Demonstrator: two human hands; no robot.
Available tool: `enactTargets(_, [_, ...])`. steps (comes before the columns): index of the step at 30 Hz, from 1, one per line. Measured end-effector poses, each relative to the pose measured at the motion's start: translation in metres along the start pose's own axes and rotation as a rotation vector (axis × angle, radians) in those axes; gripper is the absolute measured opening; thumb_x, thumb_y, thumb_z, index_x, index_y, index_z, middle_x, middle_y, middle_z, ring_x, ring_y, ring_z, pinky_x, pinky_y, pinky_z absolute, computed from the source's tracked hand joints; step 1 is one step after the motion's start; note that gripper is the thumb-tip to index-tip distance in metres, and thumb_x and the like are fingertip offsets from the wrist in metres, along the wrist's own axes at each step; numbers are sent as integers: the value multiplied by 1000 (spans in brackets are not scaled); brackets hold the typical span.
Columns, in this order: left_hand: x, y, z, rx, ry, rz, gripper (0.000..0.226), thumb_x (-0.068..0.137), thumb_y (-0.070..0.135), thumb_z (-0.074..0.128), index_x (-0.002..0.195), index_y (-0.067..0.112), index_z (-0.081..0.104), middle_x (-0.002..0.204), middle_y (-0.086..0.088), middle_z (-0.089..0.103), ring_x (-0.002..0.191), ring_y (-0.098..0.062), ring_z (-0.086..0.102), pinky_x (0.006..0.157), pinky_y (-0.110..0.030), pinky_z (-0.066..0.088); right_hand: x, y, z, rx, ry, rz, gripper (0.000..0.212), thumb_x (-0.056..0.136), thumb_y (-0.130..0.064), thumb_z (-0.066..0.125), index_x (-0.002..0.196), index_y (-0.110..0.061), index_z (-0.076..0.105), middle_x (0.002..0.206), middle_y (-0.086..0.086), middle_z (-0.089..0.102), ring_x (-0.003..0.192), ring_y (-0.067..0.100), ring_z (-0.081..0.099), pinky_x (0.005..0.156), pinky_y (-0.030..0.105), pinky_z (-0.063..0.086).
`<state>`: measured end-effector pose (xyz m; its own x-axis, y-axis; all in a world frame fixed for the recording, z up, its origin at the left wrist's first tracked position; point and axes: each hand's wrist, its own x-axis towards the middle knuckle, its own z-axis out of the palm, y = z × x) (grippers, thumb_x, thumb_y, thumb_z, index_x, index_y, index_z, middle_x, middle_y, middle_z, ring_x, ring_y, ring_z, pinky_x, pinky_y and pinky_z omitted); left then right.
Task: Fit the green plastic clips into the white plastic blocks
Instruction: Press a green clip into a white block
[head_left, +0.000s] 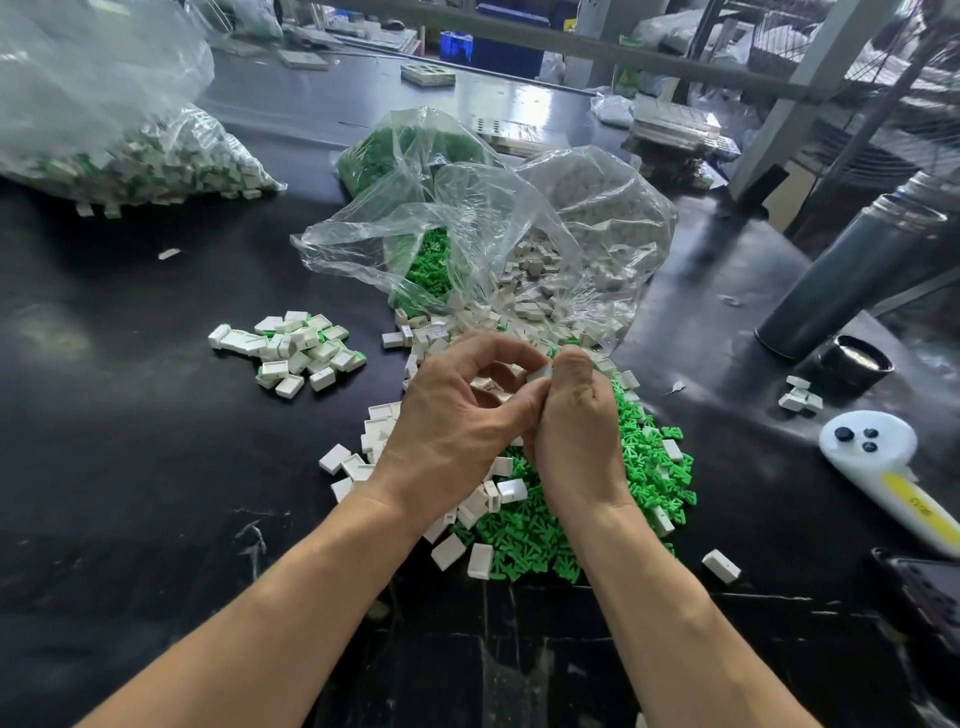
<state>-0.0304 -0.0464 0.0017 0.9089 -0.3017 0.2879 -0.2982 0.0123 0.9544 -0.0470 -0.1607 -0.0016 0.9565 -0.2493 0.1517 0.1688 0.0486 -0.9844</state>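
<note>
My left hand (457, 415) and my right hand (574, 421) meet above a heap of loose parts on the black table (130, 467). Between the fingertips of both hands sits one small white block (540, 372); both hands pinch it. More white pieces lie in my left palm. Whether a green clip is in the block is hidden by my fingers. Under my hands lie green clips (524, 540) and loose white blocks (457, 551). A small pile of blocks with green showing in them (296, 348) lies to the left.
Open clear bags of green clips (415, 156) and white blocks (587, 228) stand behind my hands. A big bag of mixed white-and-green parts (135, 156) fills the far left. A dark cylinder (852, 270), a black cap (857, 358) and a white controller (883, 467) are at the right.
</note>
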Motion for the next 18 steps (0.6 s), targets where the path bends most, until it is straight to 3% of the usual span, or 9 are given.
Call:
enactTargets(4, [1,0,1,-1,15,7,10,91,14,77,100,17,73,101,-8,73,88,-28,72,76,-48,63,0,-1,0,1,-1,0,70,105,-29,27,48,-31,68,51,-13,61,54,0,62,56,20,52])
enactTargets(8, [0,1,2,-5,13,2,11,91,15,77,102,15,73,101,-8,73,89,-27,72,77,-48,63,-1,-5,1,-18,13,-1,80,111,-18,25,44,-30,66,47,-12,59,47,-2,58,48,13,46])
enactTargets(12, [1,1,2,19,15,24,13,91,15,77,103,13,73,101,-8,72,88,-25,72,76,-43,63,-5,-7,4,-12,47,-12,80,113,-20,25,44,-31,65,44,-12,56,41,-2,54,43,11,43])
enactTargets(18, [5,0,-5,149,70,93,13,90,17,79,101,17,72,103,3,70,89,-11,69,72,-21,57,-3,-4,-6,-106,106,13,66,110,-55,30,63,-22,64,53,-10,51,46,5,47,47,20,40])
